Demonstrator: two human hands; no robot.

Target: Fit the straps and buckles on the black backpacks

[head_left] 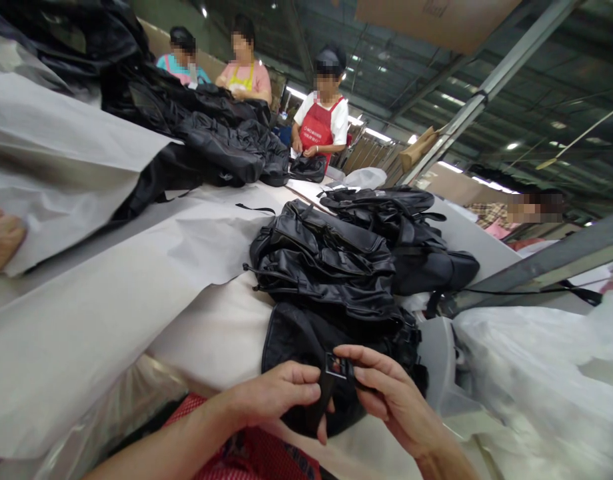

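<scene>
My left hand (281, 390) pinches a black webbing strap (317, 403) between thumb and fingers, just left of a rectangular metal-edged buckle (336, 365). On the other side, my right hand (391, 387) grips the strap end at the buckle's right edge, its fingers curled. Both hands are over a black bag (291, 333) lying at the table's near edge, and the strap appears to belong to it. Right behind it, a shiny black backpack (326, 253) lies heaped. How the strap runs through the buckle is too small to tell.
More black bags (421, 260) lie behind at the right, and a long pile (221, 143) covers the far left. White sheeting (136, 267) drapes the table. Another person's hand (4, 240) rests at the left edge. A metal post (546, 263) and clear plastic (536, 373) stand right.
</scene>
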